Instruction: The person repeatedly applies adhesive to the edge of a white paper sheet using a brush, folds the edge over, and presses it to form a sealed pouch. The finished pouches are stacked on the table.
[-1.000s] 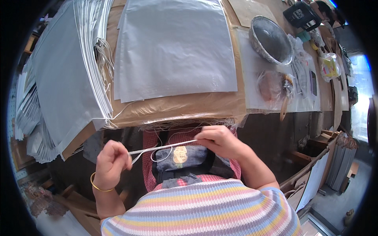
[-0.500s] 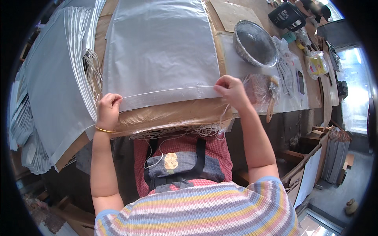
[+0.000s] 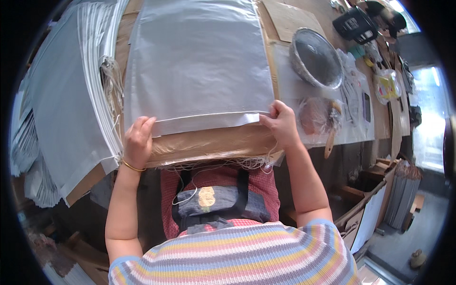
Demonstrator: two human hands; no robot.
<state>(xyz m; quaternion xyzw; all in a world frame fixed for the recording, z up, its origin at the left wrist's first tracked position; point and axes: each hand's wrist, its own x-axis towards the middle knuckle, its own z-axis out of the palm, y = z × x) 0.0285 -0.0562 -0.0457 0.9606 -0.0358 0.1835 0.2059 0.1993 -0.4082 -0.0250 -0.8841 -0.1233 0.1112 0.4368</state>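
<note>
At nine o'clock a stack of grey sheets (image 3: 57,109) fans over the left edge of the surface (image 3: 209,142), its white edges bunched with loose strings (image 3: 111,76) lying on them. Just right of it, the left hand (image 3: 138,141) rests on the near left corner of the large grey sheet (image 3: 199,61), fingers curled over its folded edge and the thumb under, a closed grip pinching the sheet; a gold bangle (image 3: 129,166) circles the wrist. A white string (image 3: 204,116) runs along that near fold from one hand to the other. The grey sheet lies flat from the centre toward twelve o'clock, on brown paper. At three o'clock from the fold, the right hand (image 3: 281,124) pinches the near right corner, its grip shut on sheet and string end. Farther right, toward two o'clock, sit a metal bowl (image 3: 316,57) and, nearer, a clear plastic bag (image 3: 318,116) beside a wooden handle (image 3: 331,142).
</note>
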